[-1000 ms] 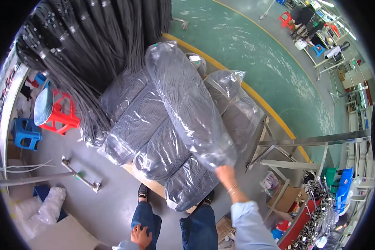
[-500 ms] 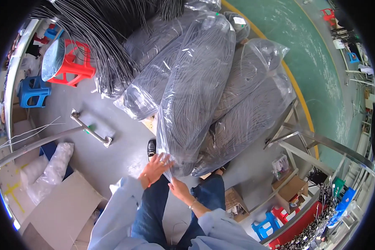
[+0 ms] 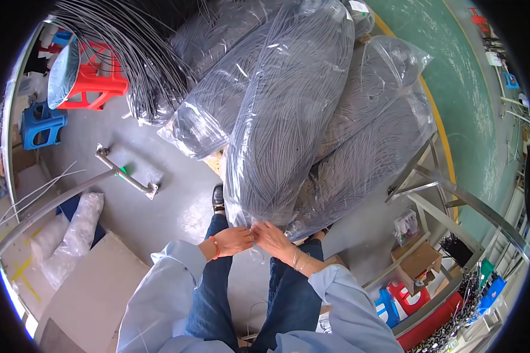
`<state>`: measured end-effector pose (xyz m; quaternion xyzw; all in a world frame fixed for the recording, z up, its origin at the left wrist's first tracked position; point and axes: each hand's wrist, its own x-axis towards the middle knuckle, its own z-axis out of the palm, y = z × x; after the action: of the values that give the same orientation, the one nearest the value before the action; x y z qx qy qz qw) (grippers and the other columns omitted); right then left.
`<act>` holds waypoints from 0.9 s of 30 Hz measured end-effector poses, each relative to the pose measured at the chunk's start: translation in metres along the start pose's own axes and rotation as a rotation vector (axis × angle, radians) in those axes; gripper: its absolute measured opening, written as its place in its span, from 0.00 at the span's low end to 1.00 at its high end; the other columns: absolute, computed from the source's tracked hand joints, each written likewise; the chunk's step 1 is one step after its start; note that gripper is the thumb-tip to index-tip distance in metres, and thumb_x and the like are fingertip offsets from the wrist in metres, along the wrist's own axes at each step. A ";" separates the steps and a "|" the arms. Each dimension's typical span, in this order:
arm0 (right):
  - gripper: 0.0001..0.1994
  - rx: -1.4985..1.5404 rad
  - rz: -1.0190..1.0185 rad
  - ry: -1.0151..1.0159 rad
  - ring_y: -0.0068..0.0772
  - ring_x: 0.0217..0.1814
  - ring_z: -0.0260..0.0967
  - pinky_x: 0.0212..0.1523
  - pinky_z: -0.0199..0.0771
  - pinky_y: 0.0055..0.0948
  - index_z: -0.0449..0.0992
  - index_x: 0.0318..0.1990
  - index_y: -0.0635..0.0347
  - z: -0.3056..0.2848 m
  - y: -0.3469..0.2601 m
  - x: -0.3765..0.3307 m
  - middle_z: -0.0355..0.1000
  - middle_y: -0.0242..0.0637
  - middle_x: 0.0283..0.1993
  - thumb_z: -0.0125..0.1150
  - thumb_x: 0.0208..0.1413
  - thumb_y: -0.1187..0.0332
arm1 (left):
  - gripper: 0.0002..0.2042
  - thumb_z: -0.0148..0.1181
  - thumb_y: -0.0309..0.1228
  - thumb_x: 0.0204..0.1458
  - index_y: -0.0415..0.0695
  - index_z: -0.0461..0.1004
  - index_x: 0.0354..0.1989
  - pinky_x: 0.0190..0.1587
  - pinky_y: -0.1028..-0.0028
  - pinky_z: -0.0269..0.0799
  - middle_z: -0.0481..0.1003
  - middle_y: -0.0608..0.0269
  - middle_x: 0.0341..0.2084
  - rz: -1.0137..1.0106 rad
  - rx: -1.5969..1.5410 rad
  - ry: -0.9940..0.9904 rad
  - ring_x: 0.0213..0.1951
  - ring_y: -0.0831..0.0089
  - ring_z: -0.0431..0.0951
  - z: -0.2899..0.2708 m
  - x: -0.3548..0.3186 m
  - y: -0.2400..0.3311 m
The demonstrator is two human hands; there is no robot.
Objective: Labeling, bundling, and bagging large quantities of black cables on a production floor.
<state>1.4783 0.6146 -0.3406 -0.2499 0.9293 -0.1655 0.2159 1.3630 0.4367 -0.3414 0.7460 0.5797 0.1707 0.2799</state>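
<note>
A long clear plastic bag (image 3: pixel 285 117) packed with thin grey cables lies in front of me, its near end reaching my knees. At that end my left hand (image 3: pixel 234 241) and my right hand (image 3: pixel 272 240) meet, fingers closed on the gathered film of the bag. The fingertips of both hands are almost touching, and a little loose plastic hangs below them. Exactly how each finger grips the film is partly hidden by the backs of the hands.
More bags of cables (image 3: pixel 371 159) lie beneath and beside this one. Loose black cables (image 3: pixel 141 59) spill at the upper left near a red stool (image 3: pixel 97 82). Metal frames (image 3: pixel 453 188) stand on the right, and a large cardboard box (image 3: pixel 94 294) is at the lower left.
My hands have come together at the bag's near end; the left moved right from the bag's side and closed. The right rose slightly. The whole view has shifted a little.
</note>
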 end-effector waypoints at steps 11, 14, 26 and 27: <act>0.07 0.052 0.068 0.070 0.28 0.51 0.62 0.50 0.63 0.30 0.77 0.33 0.51 0.005 -0.005 0.017 0.70 0.26 0.37 0.54 0.51 0.66 | 0.12 0.57 0.25 0.45 0.39 0.72 0.39 0.53 0.65 0.67 0.74 0.57 0.40 -0.215 -0.267 0.040 0.46 0.61 0.73 0.021 -0.008 0.014; 0.06 0.166 0.077 0.043 0.29 0.49 0.63 0.48 0.64 0.30 0.77 0.32 0.52 0.015 -0.002 0.011 0.70 0.26 0.36 0.54 0.51 0.66 | 0.11 0.57 0.25 0.46 0.39 0.72 0.39 0.54 0.65 0.67 0.74 0.55 0.40 -0.194 -0.298 -0.001 0.47 0.60 0.73 0.012 -0.001 0.016; 0.06 0.381 0.175 0.213 0.31 0.45 0.64 0.46 0.67 0.30 0.77 0.35 0.53 -0.012 0.004 -0.016 0.70 0.29 0.34 0.55 0.51 0.69 | 0.12 0.54 0.26 0.48 0.39 0.74 0.41 0.55 0.66 0.68 0.73 0.60 0.43 -0.415 -0.381 0.119 0.50 0.65 0.71 -0.002 -0.002 0.015; 0.06 0.386 0.177 0.229 0.31 0.44 0.64 0.45 0.67 0.30 0.76 0.35 0.53 -0.019 0.004 -0.017 0.70 0.29 0.34 0.54 0.51 0.70 | 0.11 0.54 0.27 0.48 0.40 0.75 0.40 0.56 0.67 0.67 0.73 0.61 0.43 -0.371 -0.315 0.119 0.50 0.66 0.71 -0.004 0.000 0.009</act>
<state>1.4812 0.6304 -0.3209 -0.1010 0.9172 -0.3476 0.1665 1.3670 0.4358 -0.3325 0.5627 0.6882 0.2485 0.3848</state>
